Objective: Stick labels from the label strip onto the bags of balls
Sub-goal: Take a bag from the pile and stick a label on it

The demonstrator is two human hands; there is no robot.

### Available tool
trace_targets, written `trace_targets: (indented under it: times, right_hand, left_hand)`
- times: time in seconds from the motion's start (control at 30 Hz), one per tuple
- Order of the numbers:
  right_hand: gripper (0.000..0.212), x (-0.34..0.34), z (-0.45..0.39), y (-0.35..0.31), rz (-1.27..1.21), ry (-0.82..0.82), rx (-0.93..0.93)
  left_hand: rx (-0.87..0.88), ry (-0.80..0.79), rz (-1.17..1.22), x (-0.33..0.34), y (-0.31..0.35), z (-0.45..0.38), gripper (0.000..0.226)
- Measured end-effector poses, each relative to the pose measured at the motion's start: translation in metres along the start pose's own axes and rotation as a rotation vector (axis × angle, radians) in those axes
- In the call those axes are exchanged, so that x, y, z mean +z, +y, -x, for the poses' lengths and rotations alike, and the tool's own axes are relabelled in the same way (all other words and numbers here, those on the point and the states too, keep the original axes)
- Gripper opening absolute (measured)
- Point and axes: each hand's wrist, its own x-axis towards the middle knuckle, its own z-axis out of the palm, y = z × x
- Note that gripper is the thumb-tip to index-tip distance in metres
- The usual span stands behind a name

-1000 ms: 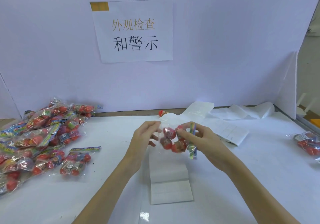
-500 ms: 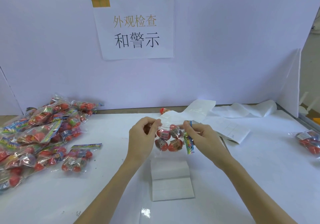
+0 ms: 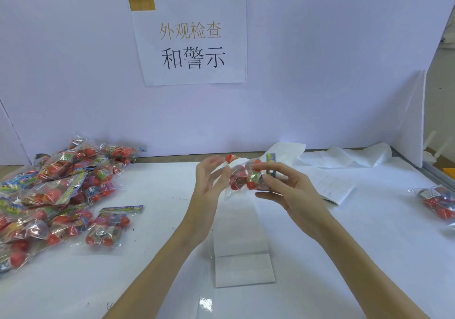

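The bag of balls (image 3: 247, 177) sits pinched in my right hand (image 3: 290, 195) (left hand (image 3: 211, 183) spread, blurred), so I should press the label flat.

Right hand (image 3: 290, 190) grips; left hand (image 3: 211, 183) seemingly loose.

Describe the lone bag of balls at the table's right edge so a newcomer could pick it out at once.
Start from the white table and follow it to its far right edge, past the label strip in the middle. There lies a single clear bag of red balls, partly cut off by the frame. Unlike the pile of bags on the left, it lies alone.
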Motion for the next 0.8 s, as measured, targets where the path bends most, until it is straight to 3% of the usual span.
trace_targets:
  times: [0.13, 0.23, 0.3, 0.37, 0.47, 0.6, 0.8]
  right_hand:
    - [0.045, 0.001, 0.001, -0.001, 0.087, -0.043, -0.034]
    - [0.077, 0.003, 0.001, 0.000, 0.112, -0.069, -0.030]
    - [0.083, 0.002, 0.000, 0.002, 0.131, -0.052, -0.005]
    - [0.069, 0.001, -0.001, 0.003, 0.118, -0.033, 0.053]
    - [0.026, 0.001, -0.003, 0.003, 0.090, 0.013, 0.104]
    - [0.029, 0.002, -0.005, 0.011, 0.160, 0.179, 0.105]
    - [0.028, 0.003, -0.005, 0.008, 0.159, 0.123, 0.132]
  left_hand:
    - [-0.139, 0.093, 0.008, -0.002, -0.003, -0.003, 0.055]
    - [-0.173, 0.141, -0.021, -0.003, -0.003, -0.003, 0.054]
    - [-0.195, 0.132, -0.046, -0.005, -0.003, -0.004, 0.050]
    - [-0.196, 0.068, 0.036, -0.006, -0.002, -0.006, 0.032]
    - [-0.193, 0.058, 0.137, -0.009, 0.002, -0.006, 0.018]
    - [-0.204, 0.025, 0.137, -0.008, 0.005, -0.005, 0.011]
    - [-0.174, 0.114, 0.104, -0.008, 0.004, -0.006, 0.018]
